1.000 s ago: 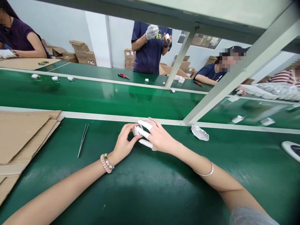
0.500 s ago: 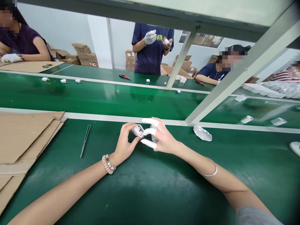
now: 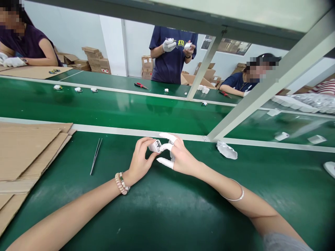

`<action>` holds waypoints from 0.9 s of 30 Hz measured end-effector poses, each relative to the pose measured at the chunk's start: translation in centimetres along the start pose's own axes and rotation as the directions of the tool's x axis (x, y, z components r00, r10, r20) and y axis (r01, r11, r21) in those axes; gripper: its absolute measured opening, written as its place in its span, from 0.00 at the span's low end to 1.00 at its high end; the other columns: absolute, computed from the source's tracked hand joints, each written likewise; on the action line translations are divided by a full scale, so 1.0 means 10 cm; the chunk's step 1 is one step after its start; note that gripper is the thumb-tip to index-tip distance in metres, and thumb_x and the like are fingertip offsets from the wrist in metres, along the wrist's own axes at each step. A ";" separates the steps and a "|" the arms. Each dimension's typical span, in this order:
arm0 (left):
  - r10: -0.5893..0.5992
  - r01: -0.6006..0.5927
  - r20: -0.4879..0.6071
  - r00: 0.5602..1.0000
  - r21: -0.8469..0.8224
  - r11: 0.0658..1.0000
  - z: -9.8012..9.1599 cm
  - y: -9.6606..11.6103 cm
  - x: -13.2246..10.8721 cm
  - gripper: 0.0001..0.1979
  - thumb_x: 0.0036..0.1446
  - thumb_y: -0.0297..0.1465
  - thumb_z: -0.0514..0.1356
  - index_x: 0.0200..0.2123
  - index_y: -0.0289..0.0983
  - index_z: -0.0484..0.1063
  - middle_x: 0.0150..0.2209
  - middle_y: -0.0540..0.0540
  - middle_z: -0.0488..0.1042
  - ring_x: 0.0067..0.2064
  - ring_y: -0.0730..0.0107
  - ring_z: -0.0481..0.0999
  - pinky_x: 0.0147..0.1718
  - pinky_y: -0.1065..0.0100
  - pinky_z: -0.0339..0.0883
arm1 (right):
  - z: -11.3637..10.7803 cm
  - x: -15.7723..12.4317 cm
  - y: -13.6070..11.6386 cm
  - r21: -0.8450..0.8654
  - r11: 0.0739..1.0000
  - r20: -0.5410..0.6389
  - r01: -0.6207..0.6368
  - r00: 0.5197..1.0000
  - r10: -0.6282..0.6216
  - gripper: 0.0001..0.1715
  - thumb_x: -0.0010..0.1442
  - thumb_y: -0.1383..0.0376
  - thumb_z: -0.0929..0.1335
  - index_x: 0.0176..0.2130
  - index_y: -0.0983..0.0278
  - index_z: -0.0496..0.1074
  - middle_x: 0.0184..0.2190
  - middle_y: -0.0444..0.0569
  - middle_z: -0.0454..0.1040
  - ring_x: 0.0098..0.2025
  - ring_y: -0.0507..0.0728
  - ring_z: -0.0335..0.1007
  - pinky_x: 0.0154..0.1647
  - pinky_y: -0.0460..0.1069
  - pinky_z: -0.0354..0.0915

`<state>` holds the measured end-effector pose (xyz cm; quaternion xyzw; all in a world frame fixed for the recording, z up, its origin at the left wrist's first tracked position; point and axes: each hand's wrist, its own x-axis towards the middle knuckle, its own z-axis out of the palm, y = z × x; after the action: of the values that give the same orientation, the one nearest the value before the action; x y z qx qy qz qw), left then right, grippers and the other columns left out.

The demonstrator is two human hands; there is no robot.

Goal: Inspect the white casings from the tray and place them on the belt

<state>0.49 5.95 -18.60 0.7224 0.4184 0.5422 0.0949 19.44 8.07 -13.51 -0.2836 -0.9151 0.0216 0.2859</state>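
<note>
A small white housing (image 3: 155, 146) with a dark opening at its right end is held between the thumb and fingers of my left hand (image 3: 141, 157). My right hand (image 3: 180, 155) wears white finger covers and is spread beside it, thumb and fingers apart. One covered finger reaches the housing's open end. Something pale shows behind those fingers, partly hidden, and I cannot make out what it is. Metal tweezers (image 3: 96, 157) lie on the green table left of my hands. A crumpled white piece (image 3: 226, 150) rests to the right.
Flat cardboard sheets (image 3: 28, 150) cover the table's left side. Beyond a pale rail, a green conveyor (image 3: 117, 111) carries small white parts. A slanted metal post (image 3: 261, 83) rises at the right. Several people sit or stand across the line; red-handled pliers (image 3: 141, 85) lie there.
My hands have hardly moved, and the housing is turned slightly. Parts on the conveyor have shifted to the right. The standing person across now has a thin tool at the white piece.
</note>
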 end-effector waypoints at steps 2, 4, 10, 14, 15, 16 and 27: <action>-0.011 0.011 0.002 1.000 -0.005 1.000 0.00 0.00 0.00 0.18 0.59 0.28 0.61 0.52 0.42 0.64 0.50 0.43 0.67 0.53 0.60 0.69 0.54 0.55 0.66 | 0.00 -0.01 -0.02 0.033 0.999 0.018 -0.039 0.999 0.038 0.14 0.59 0.59 0.70 0.43 0.61 0.67 0.60 0.60 0.58 0.65 0.68 0.52 0.60 0.68 0.57; -0.019 0.019 0.005 1.000 -0.007 1.000 0.01 0.00 0.01 0.17 0.60 0.28 0.61 0.52 0.42 0.64 0.50 0.43 0.68 0.53 0.60 0.69 0.53 0.55 0.66 | -0.01 -0.02 -0.03 0.069 0.995 0.039 -0.079 0.996 0.076 0.14 0.59 0.59 0.70 0.43 0.61 0.68 0.61 0.59 0.58 0.65 0.68 0.51 0.60 0.68 0.58; -0.050 0.050 0.019 0.999 -0.014 0.999 0.02 -0.01 0.01 0.17 0.59 0.30 0.61 0.51 0.42 0.64 0.49 0.43 0.68 0.53 0.59 0.70 0.53 0.54 0.67 | -0.01 -0.03 -0.08 0.164 0.965 0.061 -0.204 0.979 0.196 0.14 0.57 0.59 0.72 0.42 0.60 0.70 0.62 0.57 0.58 0.65 0.68 0.53 0.58 0.69 0.59; -0.042 0.043 0.026 0.999 -0.046 0.998 0.02 -0.01 0.02 0.17 0.60 0.30 0.61 0.51 0.42 0.64 0.49 0.43 0.68 0.53 0.60 0.70 0.53 0.55 0.67 | -0.02 -0.02 -0.12 0.261 0.915 0.088 -0.308 0.951 0.296 0.14 0.56 0.58 0.73 0.40 0.59 0.72 0.63 0.56 0.57 0.66 0.68 0.53 0.60 0.71 0.57; -0.043 0.045 0.025 0.999 -0.055 0.997 0.02 -0.01 0.02 0.17 0.60 0.30 0.61 0.51 0.42 0.65 0.49 0.43 0.68 0.53 0.60 0.70 0.53 0.55 0.67 | -0.03 -0.02 -0.12 0.293 0.896 0.095 -0.334 0.942 0.321 0.14 0.56 0.57 0.73 0.41 0.59 0.72 0.63 0.56 0.58 0.66 0.68 0.54 0.60 0.70 0.56; -0.047 0.048 0.022 0.999 -0.064 0.997 0.02 -0.01 0.02 0.17 0.59 0.31 0.62 0.51 0.42 0.65 0.49 0.43 0.68 0.52 0.60 0.70 0.52 0.56 0.67 | -0.04 -0.01 -0.12 0.328 0.876 0.099 -0.354 0.935 0.341 0.14 0.56 0.57 0.73 0.41 0.59 0.72 0.62 0.56 0.59 0.65 0.67 0.55 0.60 0.69 0.57; -0.088 0.095 0.047 0.995 -0.188 0.978 0.02 -0.04 0.02 0.19 0.59 0.33 0.63 0.52 0.42 0.65 0.50 0.42 0.67 0.53 0.60 0.70 0.51 0.56 0.69 | -0.04 0.00 -0.04 0.234 0.952 0.032 -0.195 0.981 0.193 0.23 0.58 0.56 0.71 0.52 0.57 0.68 0.63 0.56 0.57 0.66 0.66 0.52 0.63 0.67 0.56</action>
<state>0.50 6.39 -18.79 0.7004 0.3957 0.5606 0.1963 19.48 7.70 -13.06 -0.3359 -0.8750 0.1596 0.3100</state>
